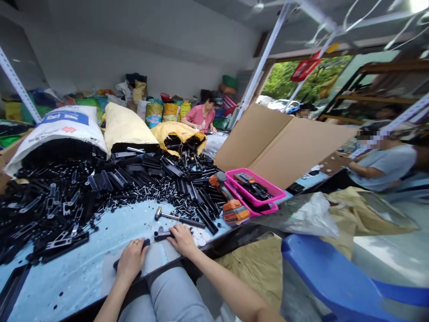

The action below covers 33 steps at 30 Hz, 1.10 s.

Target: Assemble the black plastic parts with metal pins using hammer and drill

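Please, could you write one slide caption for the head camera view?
A person's left grip and right grip on black parts, near a hammer, drill and pink basket.

- The near black part (163,235): smooth, hard, plastic-looking, with a faint sheen.
- Hammer (182,218): shiny metal head, darker and duller handle.
- Loose pins (160,193) heaped beyond it: bright, polished-looking metal.
- Desk (122,223): smooth covering, slightly glossy.
- Power drill (226,192): moulded plastic casing, mostly matt.
- Pink basket (279,196) on the right: glossy plastic.
- Cardboard (244,138) behind it: matt brown paper board.
- White sack (63,127), far left: woven-looking plastic, printed.
- Clear bag (313,217), right: thin, crinkled, shiny plastic film.
- Blue chair (330,270), near right: smooth plastic with soft gloss.
- Trousers (177,295): matt cloth.
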Each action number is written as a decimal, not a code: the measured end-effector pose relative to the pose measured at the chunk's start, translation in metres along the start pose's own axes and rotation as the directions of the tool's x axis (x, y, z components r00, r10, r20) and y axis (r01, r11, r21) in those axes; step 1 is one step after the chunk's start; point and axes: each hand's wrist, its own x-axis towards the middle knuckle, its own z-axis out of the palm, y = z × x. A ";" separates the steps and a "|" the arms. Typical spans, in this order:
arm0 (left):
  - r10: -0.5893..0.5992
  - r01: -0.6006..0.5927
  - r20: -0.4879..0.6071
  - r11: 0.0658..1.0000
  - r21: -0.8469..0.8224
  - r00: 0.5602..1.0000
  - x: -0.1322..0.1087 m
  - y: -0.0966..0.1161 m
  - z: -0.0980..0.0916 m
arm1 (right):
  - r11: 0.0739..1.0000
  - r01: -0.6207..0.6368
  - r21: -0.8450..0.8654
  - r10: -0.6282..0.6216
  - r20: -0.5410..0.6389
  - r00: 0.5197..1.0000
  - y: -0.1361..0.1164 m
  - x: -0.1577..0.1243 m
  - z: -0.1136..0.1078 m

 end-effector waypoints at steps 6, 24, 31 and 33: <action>0.019 -0.020 -0.014 1.000 -0.023 1.000 -0.002 -0.001 -0.001 | 1.000 0.005 -0.012 -0.006 -0.025 1.000 0.000 -0.002 0.001; 0.033 -0.039 0.109 0.997 0.060 0.993 0.003 0.006 -0.013 | 0.999 0.044 -0.014 -0.045 -0.013 0.999 0.002 -0.004 0.000; 0.074 -0.076 0.068 0.997 0.029 0.995 0.004 0.002 -0.004 | 0.997 0.068 -0.042 -0.067 0.023 0.998 0.008 -0.002 -0.001; 0.080 -0.082 0.073 0.996 0.020 0.994 0.005 0.003 -0.005 | 0.994 0.104 -0.045 -0.100 0.082 0.992 0.010 0.004 -0.008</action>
